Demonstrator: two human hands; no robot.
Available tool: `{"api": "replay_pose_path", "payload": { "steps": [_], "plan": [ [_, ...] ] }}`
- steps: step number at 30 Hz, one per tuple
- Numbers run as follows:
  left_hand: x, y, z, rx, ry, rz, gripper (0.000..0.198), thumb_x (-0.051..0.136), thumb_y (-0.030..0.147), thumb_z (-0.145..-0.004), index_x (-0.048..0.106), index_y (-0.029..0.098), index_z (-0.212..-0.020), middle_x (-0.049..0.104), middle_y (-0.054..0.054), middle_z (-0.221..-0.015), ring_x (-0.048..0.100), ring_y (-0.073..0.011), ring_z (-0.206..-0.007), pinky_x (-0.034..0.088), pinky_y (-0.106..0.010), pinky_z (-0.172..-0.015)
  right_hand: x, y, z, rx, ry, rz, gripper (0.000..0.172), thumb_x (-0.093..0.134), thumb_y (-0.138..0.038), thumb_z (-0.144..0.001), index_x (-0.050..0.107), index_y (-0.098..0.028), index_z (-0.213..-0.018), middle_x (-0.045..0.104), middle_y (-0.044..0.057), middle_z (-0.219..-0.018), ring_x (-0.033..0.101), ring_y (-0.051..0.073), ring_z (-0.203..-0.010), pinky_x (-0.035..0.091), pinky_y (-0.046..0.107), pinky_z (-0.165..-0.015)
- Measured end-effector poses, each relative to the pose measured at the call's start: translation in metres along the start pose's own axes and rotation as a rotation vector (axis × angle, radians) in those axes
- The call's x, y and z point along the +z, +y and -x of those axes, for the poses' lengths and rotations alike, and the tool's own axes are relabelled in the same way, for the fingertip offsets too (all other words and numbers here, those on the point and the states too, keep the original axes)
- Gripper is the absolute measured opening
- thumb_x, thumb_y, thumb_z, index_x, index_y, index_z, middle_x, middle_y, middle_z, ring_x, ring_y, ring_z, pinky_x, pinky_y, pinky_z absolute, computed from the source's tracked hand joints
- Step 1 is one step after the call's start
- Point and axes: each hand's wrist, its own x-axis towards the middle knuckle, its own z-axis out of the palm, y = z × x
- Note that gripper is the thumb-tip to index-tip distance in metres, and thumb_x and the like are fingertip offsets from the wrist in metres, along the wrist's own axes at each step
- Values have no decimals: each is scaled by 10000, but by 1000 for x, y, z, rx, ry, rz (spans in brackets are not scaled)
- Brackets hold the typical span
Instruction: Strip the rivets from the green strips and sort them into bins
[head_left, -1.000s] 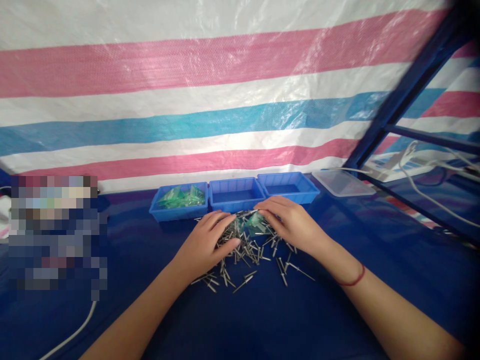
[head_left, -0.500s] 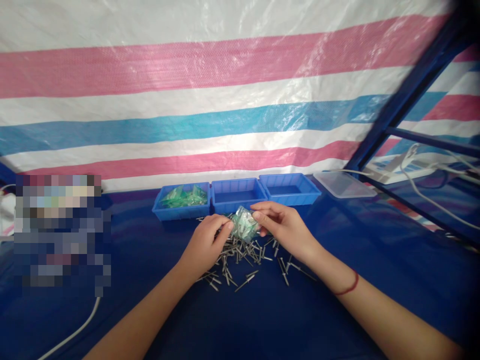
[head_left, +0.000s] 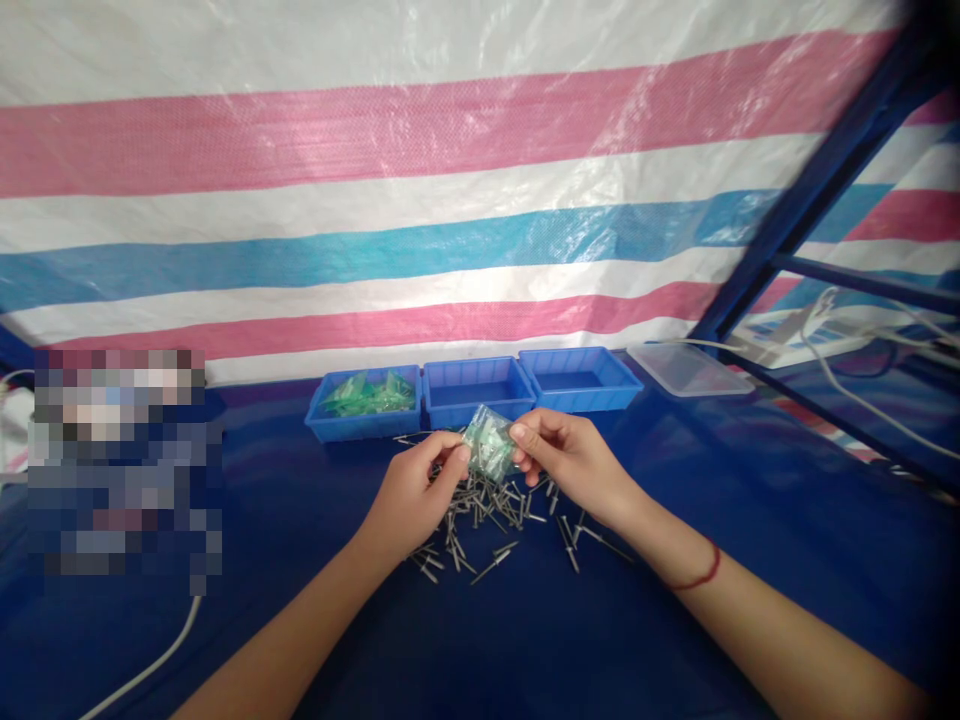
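A small clear plastic bag (head_left: 489, 447) with greenish-white contents is stretched between my hands, above a loose pile of rivets (head_left: 487, 505). My left hand (head_left: 424, 485) pinches the bag's left edge between thumb and fingers. On the other side, my right hand (head_left: 566, 460) grips its right edge, thumb on top. What exactly is inside the bag cannot be made out. Several rivets with long thin pins lie scattered on the blue table (head_left: 480, 640) under and between the hands.
Behind the hands stand a blue bin (head_left: 364, 428) holding green plastic bags, a middle blue bin (head_left: 480, 400) and a right blue bin (head_left: 585, 400). A translucent lid (head_left: 690, 368) lies farther right. A blue metal frame (head_left: 810, 200) rises at right; a white cable (head_left: 161, 655) runs at left.
The bag has turned slightly and flattened between the fingers. My right fingers have curled in closer at its edge; both hands stay in nearly the same place.
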Motion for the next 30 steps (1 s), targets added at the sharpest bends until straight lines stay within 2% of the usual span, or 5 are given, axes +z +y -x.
{"api": "replay_pose_path", "payload": {
  "steps": [6,13,25,27,30],
  "plan": [
    [1,-2,1,-52,45,131,211,490,345,-904,604,177,-848,591,23,-696,540,-116,-641,408,-213,-615,2,-1,2,17,-20,-88,331,615,-495,-801,622,-169,-859,606,-23,-596,491,66,-363,403,181,-309],
    [2,-2,-1,-137,67,319,268,515,385,-893,640,188,-1025,685,-16,-859,637,-139,-755,490,-234,-737,1,-7,2,40,15,-216,347,607,-485,-807,666,-148,-868,691,77,-815,666,153,-648,552,236,-472],
    [3,-10,-3,-9,142,216,126,605,289,-830,624,183,-895,674,-10,-846,645,-136,-753,516,-238,-721,6,5,2,-130,29,-31,135,646,-301,-787,644,-186,-857,668,16,-771,615,129,-684,536,287,-639],
    [-8,-13,-8,41,222,127,134,598,290,-835,628,185,-912,672,-16,-863,647,-140,-773,519,-250,-748,5,4,3,-150,50,-3,154,621,-291,-808,630,-191,-925,677,25,-809,623,137,-732,516,293,-680],
    [-38,-21,-16,87,498,-31,281,600,313,-834,605,193,-1088,669,-36,-945,649,-156,-839,518,-283,-811,2,1,3,-172,78,7,180,598,-295,-822,605,-190,-968,672,24,-795,613,135,-715,492,292,-672]
  ]
}}
